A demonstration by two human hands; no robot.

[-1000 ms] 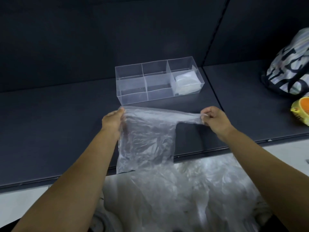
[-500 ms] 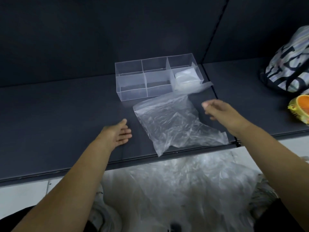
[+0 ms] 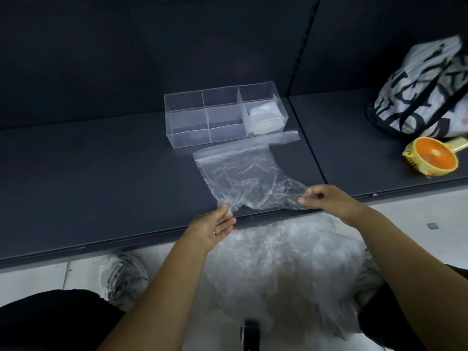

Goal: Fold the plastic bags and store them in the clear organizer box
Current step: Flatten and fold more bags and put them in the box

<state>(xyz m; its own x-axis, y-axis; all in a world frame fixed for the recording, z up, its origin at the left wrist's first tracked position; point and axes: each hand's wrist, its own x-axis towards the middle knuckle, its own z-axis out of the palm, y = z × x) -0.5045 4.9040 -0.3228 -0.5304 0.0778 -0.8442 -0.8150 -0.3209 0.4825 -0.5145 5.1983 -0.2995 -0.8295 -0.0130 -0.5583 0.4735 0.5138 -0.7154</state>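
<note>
Change: both hands have come to the near edge of the bag.
Bag (image 3: 243,173): flat on the dark shelf (image 3: 101,178), centre of frame.
Right hand (image 3: 326,200): pinching the bag's near right corner.
Left hand (image 3: 215,228): open, fingertips at the near left corner.
Box (image 3: 222,115): just behind the bag; right compartment holds folded bags, the others look empty.
Pile (image 3: 286,269): lower centre, many bags not yet folded.

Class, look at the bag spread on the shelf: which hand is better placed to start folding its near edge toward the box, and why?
The right hand: its fingers already pinch the bag at its near corner. The left hand is open at the other corner, gripping nothing clearly.
</note>
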